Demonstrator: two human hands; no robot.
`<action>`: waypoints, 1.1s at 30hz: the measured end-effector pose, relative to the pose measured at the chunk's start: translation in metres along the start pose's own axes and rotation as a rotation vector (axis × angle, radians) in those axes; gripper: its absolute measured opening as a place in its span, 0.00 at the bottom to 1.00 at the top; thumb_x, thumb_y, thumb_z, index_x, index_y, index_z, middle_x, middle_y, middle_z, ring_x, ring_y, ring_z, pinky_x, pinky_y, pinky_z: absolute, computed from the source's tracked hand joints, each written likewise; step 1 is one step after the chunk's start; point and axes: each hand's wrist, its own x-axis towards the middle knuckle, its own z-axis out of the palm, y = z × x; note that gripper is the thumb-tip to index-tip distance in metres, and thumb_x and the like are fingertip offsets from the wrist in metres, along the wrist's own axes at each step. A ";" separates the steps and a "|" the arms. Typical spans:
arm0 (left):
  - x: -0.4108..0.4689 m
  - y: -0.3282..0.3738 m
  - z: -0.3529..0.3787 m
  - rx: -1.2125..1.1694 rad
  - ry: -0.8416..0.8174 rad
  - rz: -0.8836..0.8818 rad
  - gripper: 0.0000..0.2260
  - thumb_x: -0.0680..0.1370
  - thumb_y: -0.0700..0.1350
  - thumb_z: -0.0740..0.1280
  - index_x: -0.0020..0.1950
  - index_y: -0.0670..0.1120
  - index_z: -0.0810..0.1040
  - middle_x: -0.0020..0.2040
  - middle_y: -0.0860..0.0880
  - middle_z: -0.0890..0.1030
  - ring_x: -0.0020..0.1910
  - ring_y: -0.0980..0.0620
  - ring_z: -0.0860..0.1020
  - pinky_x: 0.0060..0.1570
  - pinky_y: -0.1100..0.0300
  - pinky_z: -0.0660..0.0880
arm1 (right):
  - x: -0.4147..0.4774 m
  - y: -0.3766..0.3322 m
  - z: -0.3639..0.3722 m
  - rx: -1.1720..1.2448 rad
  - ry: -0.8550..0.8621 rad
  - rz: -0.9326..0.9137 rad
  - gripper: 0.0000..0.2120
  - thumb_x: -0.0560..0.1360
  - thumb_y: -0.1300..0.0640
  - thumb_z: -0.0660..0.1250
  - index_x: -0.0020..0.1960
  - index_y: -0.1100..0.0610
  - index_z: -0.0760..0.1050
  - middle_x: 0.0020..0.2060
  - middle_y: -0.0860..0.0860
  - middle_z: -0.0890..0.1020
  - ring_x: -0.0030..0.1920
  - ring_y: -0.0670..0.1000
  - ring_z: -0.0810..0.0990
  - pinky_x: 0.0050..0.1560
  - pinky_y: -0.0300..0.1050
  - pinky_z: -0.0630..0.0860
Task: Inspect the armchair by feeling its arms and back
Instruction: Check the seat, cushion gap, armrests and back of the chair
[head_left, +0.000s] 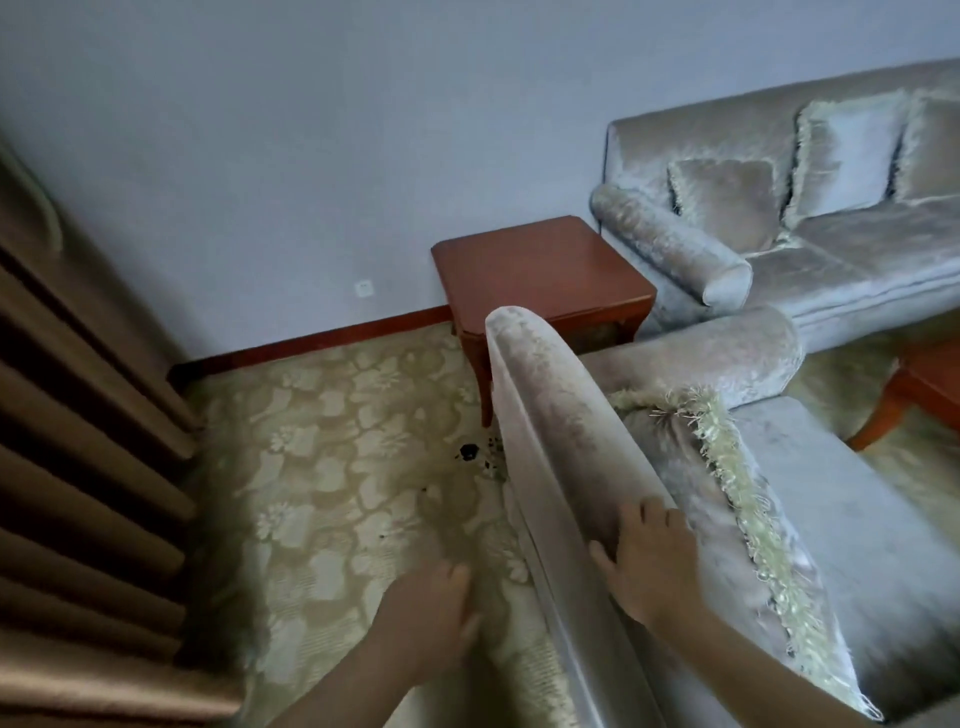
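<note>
Armchair (831, 483), pale and velvety, fills the lower right of the view, seen from behind its back, with its seat facing right. At far left hangs a brown pleated curtain (78, 415), and a flowered carpet (337, 467) runs from it to the chair. Over that carpet the left hand (431, 608) hangs just beside the rear face of the back, its fingers loosely bent and holding nothing; whether it touches the fabric cannot be told. The back (545, 405) rises as a long padded ridge with a rounded top. The right hand (649, 561) lies flat on that top, fingers spread over the front and thumb toward the rear, gripping nothing. The plush probably gives a little over a firm frame and lets a palm slide easily, so flat strokes along the ridge suit it better than pinching. The chair looks heavy and unlikely to shift under light pressure. A fringed cushion (727, 519) leans against the inside of the back. Beyond it the far arm (727, 358), a fat rolled bolster, offers a broad top to press. A wooden side table (540, 270) and a matching sofa (831, 270) stand behind.
</note>
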 end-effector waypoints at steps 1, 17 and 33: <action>0.011 -0.010 -0.007 0.021 0.008 0.025 0.18 0.79 0.58 0.55 0.62 0.49 0.66 0.59 0.48 0.72 0.55 0.47 0.73 0.49 0.54 0.70 | 0.025 -0.008 -0.002 0.024 -0.020 0.083 0.24 0.65 0.43 0.71 0.51 0.59 0.73 0.50 0.59 0.76 0.47 0.62 0.75 0.44 0.55 0.73; 0.200 -0.067 -0.072 0.155 0.090 0.427 0.16 0.80 0.56 0.55 0.59 0.46 0.68 0.53 0.49 0.75 0.48 0.50 0.75 0.44 0.57 0.73 | 0.140 -0.032 0.046 0.071 -0.219 0.466 0.50 0.61 0.21 0.44 0.75 0.48 0.50 0.71 0.56 0.65 0.67 0.60 0.68 0.63 0.56 0.67; 0.323 -0.077 -0.129 0.357 0.148 0.872 0.24 0.79 0.60 0.55 0.71 0.49 0.63 0.69 0.48 0.63 0.67 0.48 0.65 0.63 0.54 0.65 | 0.136 -0.076 0.041 -0.073 -0.119 0.848 0.44 0.64 0.23 0.43 0.69 0.49 0.63 0.63 0.53 0.73 0.62 0.57 0.70 0.60 0.55 0.63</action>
